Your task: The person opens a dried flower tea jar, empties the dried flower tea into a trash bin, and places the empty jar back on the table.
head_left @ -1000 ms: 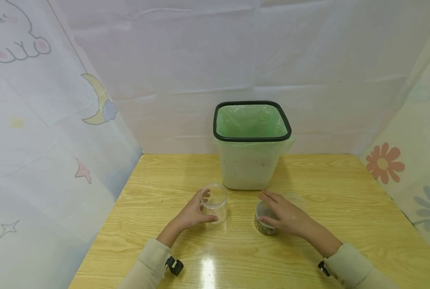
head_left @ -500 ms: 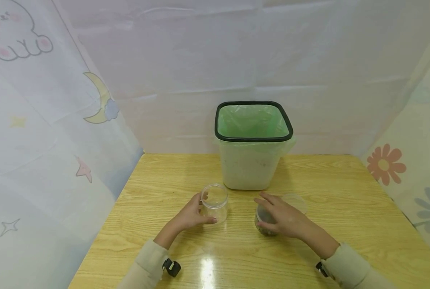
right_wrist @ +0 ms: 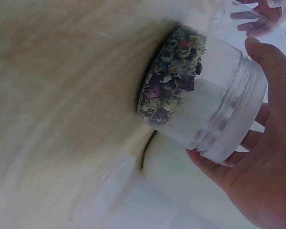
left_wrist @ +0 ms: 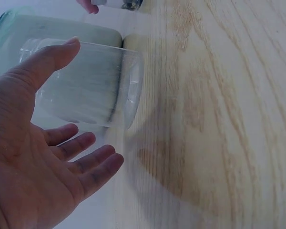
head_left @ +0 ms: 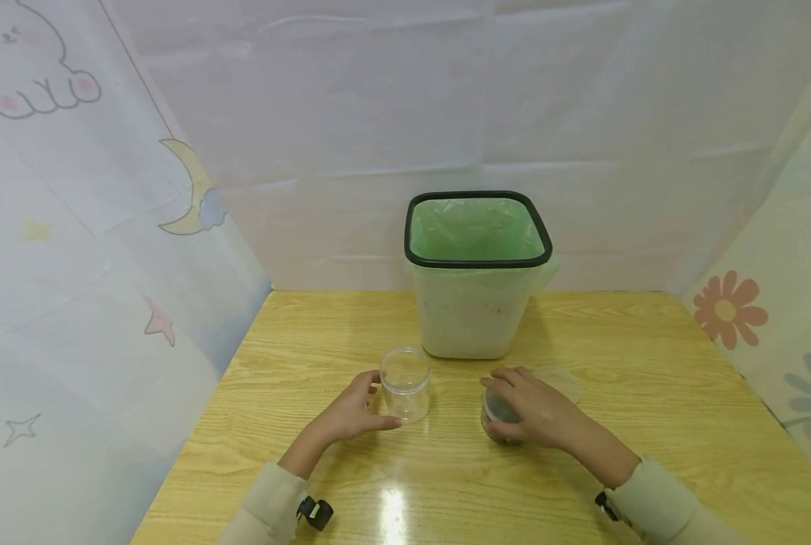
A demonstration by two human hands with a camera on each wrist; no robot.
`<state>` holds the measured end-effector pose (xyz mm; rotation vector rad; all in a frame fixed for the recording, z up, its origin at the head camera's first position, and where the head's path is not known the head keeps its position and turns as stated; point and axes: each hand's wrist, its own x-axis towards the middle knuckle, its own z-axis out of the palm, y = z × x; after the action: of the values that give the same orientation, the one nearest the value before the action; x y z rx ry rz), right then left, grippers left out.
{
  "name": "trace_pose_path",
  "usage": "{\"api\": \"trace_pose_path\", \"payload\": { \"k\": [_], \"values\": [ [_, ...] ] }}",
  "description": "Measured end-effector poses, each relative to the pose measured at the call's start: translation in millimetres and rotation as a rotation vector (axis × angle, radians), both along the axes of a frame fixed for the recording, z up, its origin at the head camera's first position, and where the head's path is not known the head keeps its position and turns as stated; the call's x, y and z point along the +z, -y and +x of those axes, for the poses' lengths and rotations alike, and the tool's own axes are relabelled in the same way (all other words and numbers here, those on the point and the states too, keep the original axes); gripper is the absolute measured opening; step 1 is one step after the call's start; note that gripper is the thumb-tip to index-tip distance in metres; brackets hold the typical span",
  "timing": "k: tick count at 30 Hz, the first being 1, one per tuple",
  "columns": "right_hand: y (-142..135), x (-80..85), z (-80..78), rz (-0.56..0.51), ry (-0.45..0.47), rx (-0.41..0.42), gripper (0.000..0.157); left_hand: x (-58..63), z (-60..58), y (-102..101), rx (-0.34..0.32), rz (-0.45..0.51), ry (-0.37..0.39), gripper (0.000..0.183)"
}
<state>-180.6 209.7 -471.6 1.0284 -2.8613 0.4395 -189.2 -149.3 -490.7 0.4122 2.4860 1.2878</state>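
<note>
An empty clear plastic jar [head_left: 405, 387] stands upright without a lid on the wooden table. Beside its left side is my left hand [head_left: 349, 413], fingers spread and thumb apart, holding nothing. In the left wrist view the palm faces the jar. To the right, my right hand [head_left: 542, 411] grips a second clear jar from above, thumb and fingers round its whitish lid [right_wrist: 243, 119]. Dried flower buds [right_wrist: 174, 71] fill the lower part of that jar, which rests on the table. The hand covers much of its top in the head view.
Behind the jars stands a white bin [head_left: 470, 314] with a black rim and a green bag liner. A clear flat disc, like a lid [head_left: 560, 381], lies behind my right hand. Printed cloth [head_left: 378, 136] hangs around the table [head_left: 324, 325].
My left hand has let go of the empty jar and drawn back slightly to the left. The right hand stays at the flower jar, its fingers settling closer round the lid.
</note>
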Motion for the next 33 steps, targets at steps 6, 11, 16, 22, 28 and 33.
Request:
{"api": "trace_pose_path", "payload": {
  "k": [6, 11, 16, 22, 28, 33],
  "values": [
    [3, 8.8, -1.2, 0.028, -0.02, -0.008, 0.068, 0.4, 2.5, 5, -0.013, -0.019, -0.004, 0.097],
    [4, 16.3, -2.6, 0.026, -0.051, 0.008, 0.068, 4.3, 5.0, 10, -0.016, -0.028, -0.007, 0.098],
    [6, 24.9, -4.9, 0.013, -0.109, 0.03, 0.069, 9.2, 5.1, 12, -0.005, -0.027, -0.032, 0.096],
    [8, 37.0, -6.0, 0.011, -0.12, 0.029, 0.07, 17.3, 3.0, 14, 0.005, -0.018, -0.058, 0.097],
    [11, 49.8, -4.3, 0.008, -0.1, 0.02, 0.071, 27.5, 1.2, 15, 0.004, -0.011, -0.086, 0.096],
    [12, 57.9, -4.0, 0.008, -0.092, 0.015, 0.071, 38.6, 1.2, 12, -0.014, -0.014, -0.116, 0.095]
  ]
}}
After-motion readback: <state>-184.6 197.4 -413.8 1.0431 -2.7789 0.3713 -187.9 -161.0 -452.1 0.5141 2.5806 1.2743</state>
